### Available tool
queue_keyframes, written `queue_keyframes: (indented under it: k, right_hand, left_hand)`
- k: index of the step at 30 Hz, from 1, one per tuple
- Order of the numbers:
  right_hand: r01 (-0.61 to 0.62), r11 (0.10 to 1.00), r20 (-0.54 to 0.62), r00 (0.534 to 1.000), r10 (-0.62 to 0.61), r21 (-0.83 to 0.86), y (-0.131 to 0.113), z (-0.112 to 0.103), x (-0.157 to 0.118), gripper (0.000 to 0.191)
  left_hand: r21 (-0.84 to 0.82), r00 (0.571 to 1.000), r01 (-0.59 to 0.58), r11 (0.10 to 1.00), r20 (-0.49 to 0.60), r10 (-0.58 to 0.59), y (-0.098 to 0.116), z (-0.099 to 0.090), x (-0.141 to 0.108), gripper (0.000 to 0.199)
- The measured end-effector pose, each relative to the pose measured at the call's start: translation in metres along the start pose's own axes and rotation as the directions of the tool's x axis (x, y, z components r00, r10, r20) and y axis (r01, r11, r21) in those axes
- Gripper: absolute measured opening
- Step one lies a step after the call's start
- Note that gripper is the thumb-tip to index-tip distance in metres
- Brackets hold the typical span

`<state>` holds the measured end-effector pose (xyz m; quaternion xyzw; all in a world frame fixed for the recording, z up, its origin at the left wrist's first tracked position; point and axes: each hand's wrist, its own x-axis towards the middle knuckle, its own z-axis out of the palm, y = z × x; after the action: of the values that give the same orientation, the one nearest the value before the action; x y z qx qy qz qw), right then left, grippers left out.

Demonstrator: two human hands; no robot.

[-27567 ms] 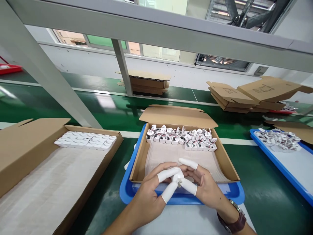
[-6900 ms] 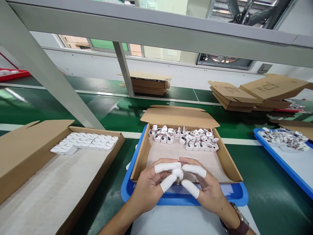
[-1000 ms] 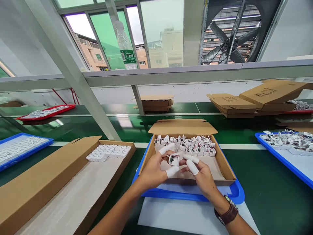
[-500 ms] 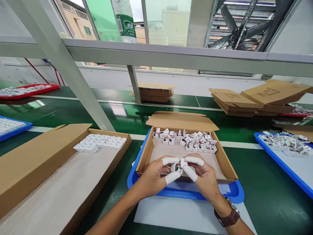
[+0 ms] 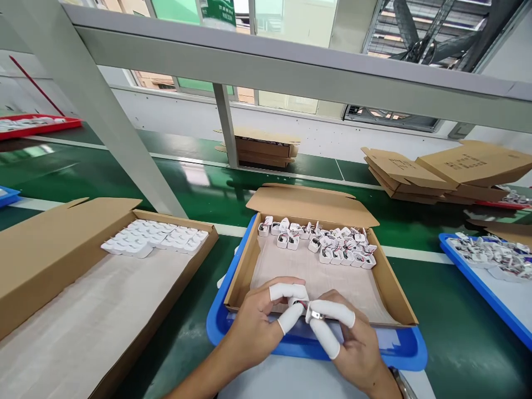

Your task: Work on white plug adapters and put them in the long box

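At the far left, a red tray (image 5: 54,128) of white pieces sits beyond the angled grey post (image 5: 103,105), with the corner of a blue tray (image 5: 8,197) nearer, cut off by the view's edge. In front of these, an open carton (image 5: 160,310) lies with its lid folded out to the left; rows of white pieces (image 5: 145,239) fill its far end, and paper liner (image 5: 108,293) covers the rest.

The left hand (image 5: 261,318) pinches a small white housing (image 5: 297,300) between thumb and index finger, both in white covers. A bit of red wire shows at its right side. Close against it, the right hand (image 5: 353,338) pinches a white cap (image 5: 315,315) with a shiny metal part, again between covered thumb and index finger. A watch (image 5: 403,383) shows partly at the right wrist.

Both hands are over the near edge of a second open carton (image 5: 393,285), which rests on a larger blue tray (image 5: 411,357). Small white housings with wires (image 5: 347,257) are gathered along its far end.

To the right on the green desk (image 5: 461,321), another blue tray (image 5: 488,293) carries a jumbled heap of white wired parts (image 5: 496,255). Behind it lie folded cardboard boxes (image 5: 474,163).
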<state>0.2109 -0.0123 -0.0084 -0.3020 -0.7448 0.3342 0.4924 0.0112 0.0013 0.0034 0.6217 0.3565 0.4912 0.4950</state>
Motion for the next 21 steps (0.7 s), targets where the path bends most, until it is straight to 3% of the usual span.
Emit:
queue_keyframes:
  k: [4,9,16,21]
  right_hand:
    - [0.158,0.987,0.149,0.977,-0.151,-0.04,-0.008,-0.005,0.007,0.059]
    - [0.263,0.959,0.284,0.932,-0.224,-0.105,-0.009,-0.012,0.01,0.065]
    - [0.268,0.93,0.287,0.938,-0.192,-0.252,0.001,-0.012,-0.009,0.07]
    - [0.181,0.969,0.172,0.973,-0.152,-0.17,-0.007,-0.003,-0.006,0.065]
  left_hand:
    - [-0.048,1.0,0.021,0.999,-0.006,-0.021,0.0,-0.001,0.0,0.017]
    - [-0.053,0.999,0.05,0.997,0.022,-0.049,0.004,-0.002,0.0,0.007]
    - [-0.142,0.994,0.102,0.985,0.04,-0.097,0.006,-0.005,0.001,0.009]
    - [-0.237,0.987,0.157,0.959,0.083,-0.141,0.005,-0.011,0.001,0.017]
